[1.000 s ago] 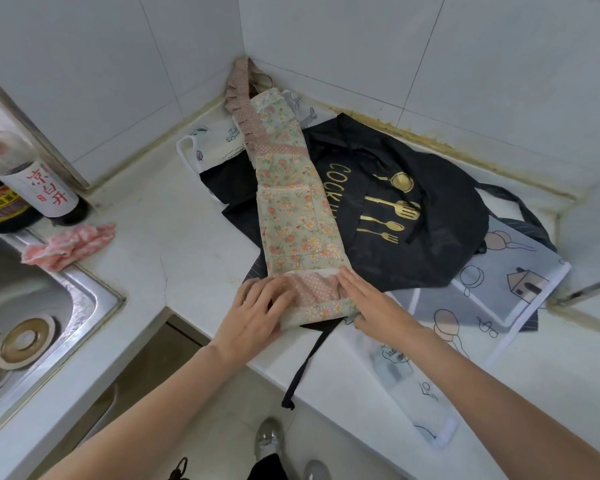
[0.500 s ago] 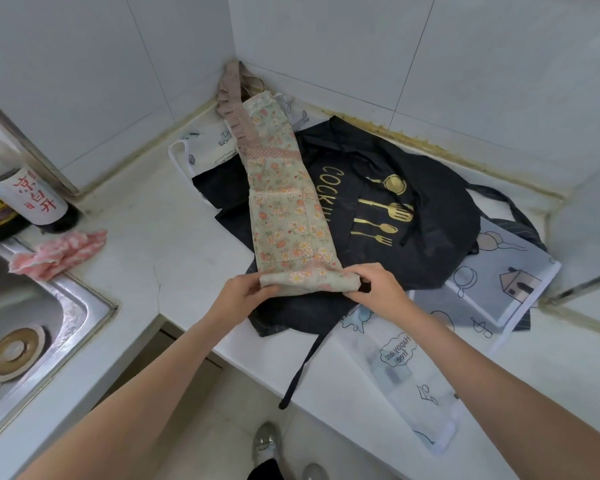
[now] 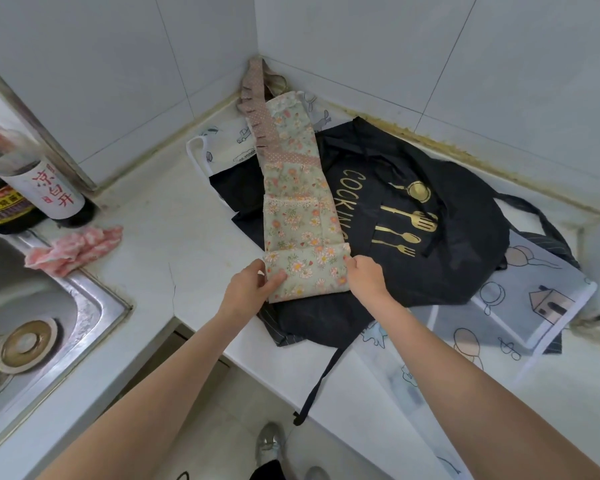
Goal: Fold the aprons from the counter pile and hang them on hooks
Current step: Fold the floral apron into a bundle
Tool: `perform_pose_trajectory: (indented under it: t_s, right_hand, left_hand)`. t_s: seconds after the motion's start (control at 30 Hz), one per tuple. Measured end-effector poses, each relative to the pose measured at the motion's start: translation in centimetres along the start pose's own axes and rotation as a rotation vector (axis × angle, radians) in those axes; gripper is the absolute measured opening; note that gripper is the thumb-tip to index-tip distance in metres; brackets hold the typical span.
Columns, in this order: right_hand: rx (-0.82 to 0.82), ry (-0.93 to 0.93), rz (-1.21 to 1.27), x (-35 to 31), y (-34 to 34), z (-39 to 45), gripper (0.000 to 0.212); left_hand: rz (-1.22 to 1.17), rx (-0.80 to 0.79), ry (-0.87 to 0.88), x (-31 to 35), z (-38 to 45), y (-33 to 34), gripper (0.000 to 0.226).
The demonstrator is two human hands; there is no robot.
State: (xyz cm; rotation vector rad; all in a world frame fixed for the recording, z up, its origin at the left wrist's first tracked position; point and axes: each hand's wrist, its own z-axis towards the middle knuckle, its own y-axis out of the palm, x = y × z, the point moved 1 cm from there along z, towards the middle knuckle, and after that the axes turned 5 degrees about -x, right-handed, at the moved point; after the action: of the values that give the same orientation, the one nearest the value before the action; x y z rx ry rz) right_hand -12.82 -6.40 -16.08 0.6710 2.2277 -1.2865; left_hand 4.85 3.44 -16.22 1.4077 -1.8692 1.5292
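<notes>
A floral apron [image 3: 297,188], folded into a long narrow strip, lies on top of the counter pile and runs back into the wall corner. Its near end is turned over into a fold [image 3: 305,271]. My left hand [image 3: 248,289] pinches the left edge of that fold, thumb on top. My right hand [image 3: 366,275] grips its right edge. Under it lies a black apron [image 3: 440,258] with gold "COOKING" lettering and cutlery. A white printed apron [image 3: 534,306] lies beneath at the right, and a second white one [image 3: 222,147] peeks out at the back left.
A steel sink [image 3: 32,323] with a drain plug sits at the left. Two bottles [image 3: 25,188] stand behind it, beside a crumpled pink cloth [image 3: 73,249]. Tiled walls meet in the corner. A black strap [image 3: 323,379] hangs over the counter's front edge [image 3: 194,327].
Both hands have turned the near end of the floral apron over and carried the fold farther up the strip, away from the counter's front edge.
</notes>
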Motion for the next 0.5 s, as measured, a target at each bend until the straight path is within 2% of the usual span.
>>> perform_pose_trajectory:
  t_s: [0.1,0.23,0.4,0.5]
  right_hand:
    - [0.091,-0.017,0.001,-0.2,0.6,-1.2,0.02]
    - [0.269,-0.139,-0.097,0.2,1.1,-2.8,0.024]
    - [0.245,-0.102,0.087,0.7,0.8,-2.4,0.015]
    - [0.22,-0.039,0.025,0.5,0.9,-1.6,0.013]
  left_hand:
    - [-0.004,-0.038,-0.01,0.0,0.2,-0.1,0.039]
    - [-0.031,-0.014,-0.003,0.3,0.2,-0.2,0.039]
    - [-0.046,0.031,-0.024,0.6,0.4,0.4,0.039]
    - [-0.088,0.066,-0.085,1.0,0.4,0.4,0.037]
